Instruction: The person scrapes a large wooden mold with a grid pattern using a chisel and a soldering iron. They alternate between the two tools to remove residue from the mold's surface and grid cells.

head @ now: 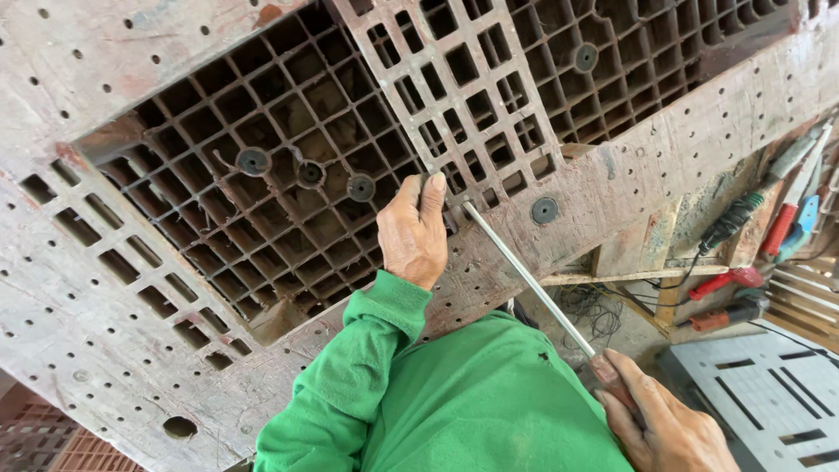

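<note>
- Pressing against the worn plastic pallet (288, 201), the left hand (412, 234) lies flat, fingers together, thumb up beside the screwdriver's tip.
- The right hand (669, 424) is wrapped shut round the screwdriver (527, 280) handle — its long metal shaft slants up to the pallet's grid edge.
- A green sleeve (350, 385) covers the left arm.
- Red-handled tools (743, 280) lie on a wooden bench at right, well apart.

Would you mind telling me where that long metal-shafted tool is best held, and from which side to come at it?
Probably at its handle end, where the right hand grips the long tool. The thin, smooth shaft runs diagonally up to the pallet, its tip beside the left hand, which rests on the grid. Coming from the lower right, along the shaft's line, looks best.
</note>
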